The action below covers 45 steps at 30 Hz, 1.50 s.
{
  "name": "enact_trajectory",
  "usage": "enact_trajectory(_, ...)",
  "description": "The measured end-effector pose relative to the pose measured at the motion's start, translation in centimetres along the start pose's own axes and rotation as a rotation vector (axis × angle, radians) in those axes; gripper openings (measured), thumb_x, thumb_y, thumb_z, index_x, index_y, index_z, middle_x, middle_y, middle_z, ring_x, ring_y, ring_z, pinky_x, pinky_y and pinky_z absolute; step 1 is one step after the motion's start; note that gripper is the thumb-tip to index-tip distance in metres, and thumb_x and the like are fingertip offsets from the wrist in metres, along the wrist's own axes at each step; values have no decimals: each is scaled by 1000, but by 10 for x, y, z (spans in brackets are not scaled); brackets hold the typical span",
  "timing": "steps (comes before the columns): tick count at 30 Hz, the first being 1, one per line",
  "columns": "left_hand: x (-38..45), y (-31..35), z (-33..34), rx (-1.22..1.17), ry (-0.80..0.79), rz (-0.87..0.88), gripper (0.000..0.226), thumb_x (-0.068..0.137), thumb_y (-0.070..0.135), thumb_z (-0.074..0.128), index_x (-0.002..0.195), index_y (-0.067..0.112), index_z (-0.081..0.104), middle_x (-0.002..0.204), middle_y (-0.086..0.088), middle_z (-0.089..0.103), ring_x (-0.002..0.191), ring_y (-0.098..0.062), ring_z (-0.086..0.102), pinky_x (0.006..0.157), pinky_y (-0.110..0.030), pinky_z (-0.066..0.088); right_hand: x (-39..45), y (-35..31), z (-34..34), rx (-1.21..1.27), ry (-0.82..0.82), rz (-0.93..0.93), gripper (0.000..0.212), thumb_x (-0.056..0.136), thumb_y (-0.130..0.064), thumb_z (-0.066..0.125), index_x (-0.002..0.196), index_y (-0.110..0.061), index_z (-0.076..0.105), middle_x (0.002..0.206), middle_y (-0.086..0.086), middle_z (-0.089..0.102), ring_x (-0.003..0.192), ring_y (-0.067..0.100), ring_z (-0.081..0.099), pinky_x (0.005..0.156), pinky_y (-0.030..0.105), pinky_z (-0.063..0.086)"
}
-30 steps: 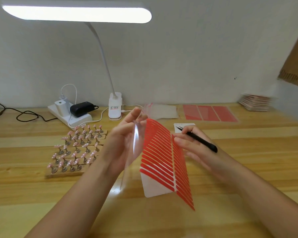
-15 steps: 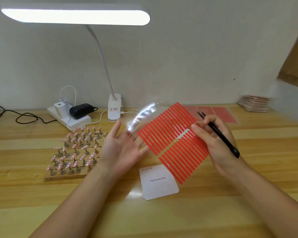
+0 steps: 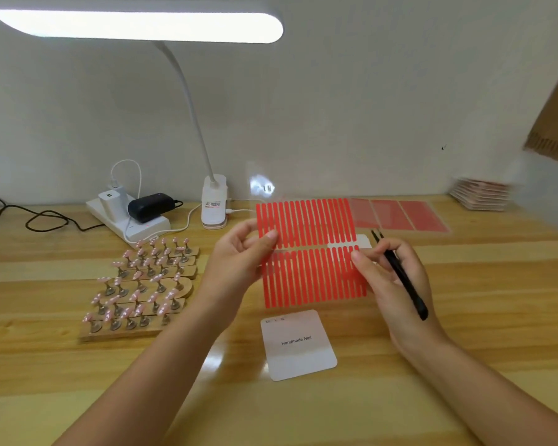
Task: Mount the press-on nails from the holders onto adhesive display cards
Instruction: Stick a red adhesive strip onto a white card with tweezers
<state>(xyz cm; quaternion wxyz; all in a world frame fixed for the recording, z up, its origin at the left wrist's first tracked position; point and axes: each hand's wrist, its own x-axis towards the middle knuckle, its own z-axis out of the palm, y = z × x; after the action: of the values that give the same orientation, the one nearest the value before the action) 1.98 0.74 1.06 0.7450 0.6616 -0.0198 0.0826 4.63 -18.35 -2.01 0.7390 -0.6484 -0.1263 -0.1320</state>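
Far left on the desk sit the wooden holders [image 3: 136, 291], rows of little pink press-on nails [image 3: 157, 278] on metal stands, none of them moved onto a card yet as far as I can tell.

Next over, the left hand [image 3: 239, 262] pinches the left edge of the red adhesive strip sheet [image 3: 310, 252], thumb on the front, fingers curled behind. The sheet is up in the air above the desk, facing the camera, roughly upright and only slightly tilted. It has two banks of skinny strips, one above the other. Each strip's long axis runs top to bottom, and the rows themselves run left to right.

Below it, flat on the desk, is the white display card [image 3: 298, 344] with the print facing up.

The right hand [image 3: 390, 278] has its thumb and fingertip pinching at the sheet's right edge, near the gap between the banks, and it's also holding black tweezers [image 3: 400, 275], tips pointing up and away.

My guess is the step is peeling off one strip. I'd keep the sheet taut with the left hand, lift a strip by its end and pull along its length so it doesn't curl or stick to itself.
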Motion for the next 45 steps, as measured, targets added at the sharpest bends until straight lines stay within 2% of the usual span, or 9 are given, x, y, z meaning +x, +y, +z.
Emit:
enact_trajectory(7, 12, 4, -4, 53, -104, 35, 76, 81, 18, 60, 138, 48, 19, 78, -5, 73, 71, -19, 71, 60, -27, 56, 12, -17, -8, -264, 23, -303, 26, 81, -4, 67, 85, -22, 49, 94, -7, 64, 90, 5, 62, 78, 15, 46)
enact_trajectory(11, 12, 5, 1, 70, -177, 88, 65, 77, 24, 60, 123, 58, 27, 80, -1, 73, 77, -16, 71, 62, -22, 54, 32, -38, 5, -553, -195, -465, 26, 80, -22, 69, 95, -27, 48, 118, -12, 58, 110, 9, 56, 95, 24, 41)
enact_trajectory(17, 15, 7, 5, 86, -216, 139, 52, 80, 25, 58, 121, 49, 36, 89, -1, 73, 79, -17, 71, 62, -21, 54, 62, -48, 39, -848, -460, -477, 61, 75, -58, 48, 127, -25, 47, 115, -7, 58, 90, 8, 52, 81, 34, 49)
enact_trajectory(21, 18, 8, 3, 132, -187, 163, 59, 79, 26, 57, 129, 42, 29, 88, 0, 73, 79, -17, 71, 63, -20, 54, 67, -44, 45, -780, -472, -442, 48, 78, -53, 52, 121, -30, 52, 103, -16, 59, 92, 14, 60, 80, 36, 52)
enact_trajectory(24, 23, 7, 3, 163, -170, 155, 73, 77, 29, 58, 134, 42, 15, 89, 4, 73, 82, -14, 71, 63, -18, 53, 71, -43, 44, -719, -488, -423, 26, 82, -43, 59, 106, -39, 53, 90, -24, 54, 76, -2, 58, 65, 13, 50)
enact_trajectory(31, 29, 14, -1, 229, -108, 204, 25, 80, 36, 51, 99, 24, 62, 80, 12, 71, 74, -4, 68, 61, -11, 50, 74, -47, 42, -633, -565, -348, 21, 83, -37, 60, 97, -47, 46, 82, -26, 53, 74, -8, 56, 58, 4, 47)
enact_trajectory(36, 28, 13, 2, 224, -22, 236, 22, 82, 33, 52, 89, 17, 66, 75, 7, 70, 72, -6, 68, 62, -13, 51, 72, -48, 46, -626, -516, -394, 20, 83, -41, 56, 101, -42, 48, 86, -27, 53, 72, -18, 56, 60, 1, 45)
enact_trajectory(39, 29, 11, 3, 207, 29, 219, 15, 89, 22, 54, 90, 17, 67, 77, 5, 70, 72, -6, 67, 64, -15, 52, 70, -53, 45, -426, -331, -431, 16, 86, -44, 43, 99, -44, 51, 83, -18, 60, 69, -3, 61, 58, 11, 50)
enact_trajectory(45, 30, 8, 1, 150, 73, 98, 17, 90, 22, 55, 92, 15, 70, 78, 2, 71, 71, -10, 67, 62, -20, 54, 67, -59, 40, -44, -208, -251, 50, 76, -67, 25, 89, -45, 69, 58, -12, 54, 61, 5, 49, 62, 11, 43)
